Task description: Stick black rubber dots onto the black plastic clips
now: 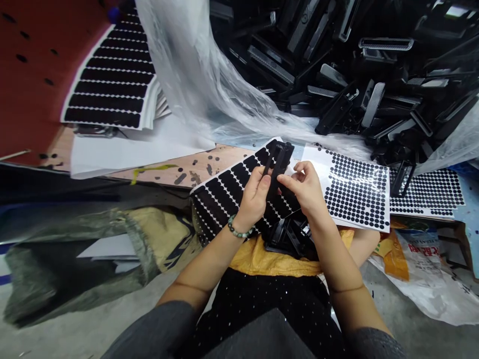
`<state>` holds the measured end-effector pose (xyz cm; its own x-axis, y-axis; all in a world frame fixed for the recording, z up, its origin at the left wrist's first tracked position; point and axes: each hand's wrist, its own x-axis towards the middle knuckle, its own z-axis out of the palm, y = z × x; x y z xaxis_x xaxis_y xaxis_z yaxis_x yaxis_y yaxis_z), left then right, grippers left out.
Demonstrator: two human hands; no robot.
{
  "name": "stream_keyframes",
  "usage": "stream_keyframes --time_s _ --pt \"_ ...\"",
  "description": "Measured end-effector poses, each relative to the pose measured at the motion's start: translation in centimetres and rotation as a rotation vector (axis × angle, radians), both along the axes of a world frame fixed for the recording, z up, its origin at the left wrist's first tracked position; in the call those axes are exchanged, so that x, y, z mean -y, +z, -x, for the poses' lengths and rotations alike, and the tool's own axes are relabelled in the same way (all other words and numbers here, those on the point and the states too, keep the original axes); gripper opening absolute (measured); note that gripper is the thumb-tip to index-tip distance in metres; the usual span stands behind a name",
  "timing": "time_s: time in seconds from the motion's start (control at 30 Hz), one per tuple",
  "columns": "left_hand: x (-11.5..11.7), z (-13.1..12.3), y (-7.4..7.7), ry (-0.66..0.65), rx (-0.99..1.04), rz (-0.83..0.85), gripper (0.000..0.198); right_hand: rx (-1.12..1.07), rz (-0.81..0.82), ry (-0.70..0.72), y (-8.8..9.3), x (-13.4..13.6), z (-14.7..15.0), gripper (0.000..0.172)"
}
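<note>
The part [280,167] between the left hand [256,194] and the right hand [305,187] is black. Just behind the left hand, a bracelet [239,233] mixes green, dark and pale beads. Under both hands, a sheet [226,189] carries black bands divided by scalloped white lines; the stack [112,75] far left of them matches, near a dark-spotted red board [33,89]. Right of the right hand, a white sheet [357,187] is patterned with black dots. Beyond the hands, cloudy white plastic [209,75] borders black parts [339,107] with silvery strips. Nearer the body than the hands, the cloth [249,255] is mustard yellow, the trousers [269,309] black with white specks.
</note>
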<state>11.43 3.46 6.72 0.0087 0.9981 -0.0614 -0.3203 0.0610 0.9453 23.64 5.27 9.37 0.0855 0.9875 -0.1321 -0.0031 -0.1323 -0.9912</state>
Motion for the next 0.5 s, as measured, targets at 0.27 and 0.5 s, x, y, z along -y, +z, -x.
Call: stream_keyframes --time_s 0.27,0.5 --pt "-0.6 0.2 1.8 -0.122 0.242 0.250 0.031 0.089 -0.124 -0.114 -0.3 -0.5 -1.9 0.028" --pt "-1.1 0.9 1.8 -0.122 0.208 0.166 0.040 0.597 -0.200 -0.042 -1.1 -0.4 -1.8 0.041"
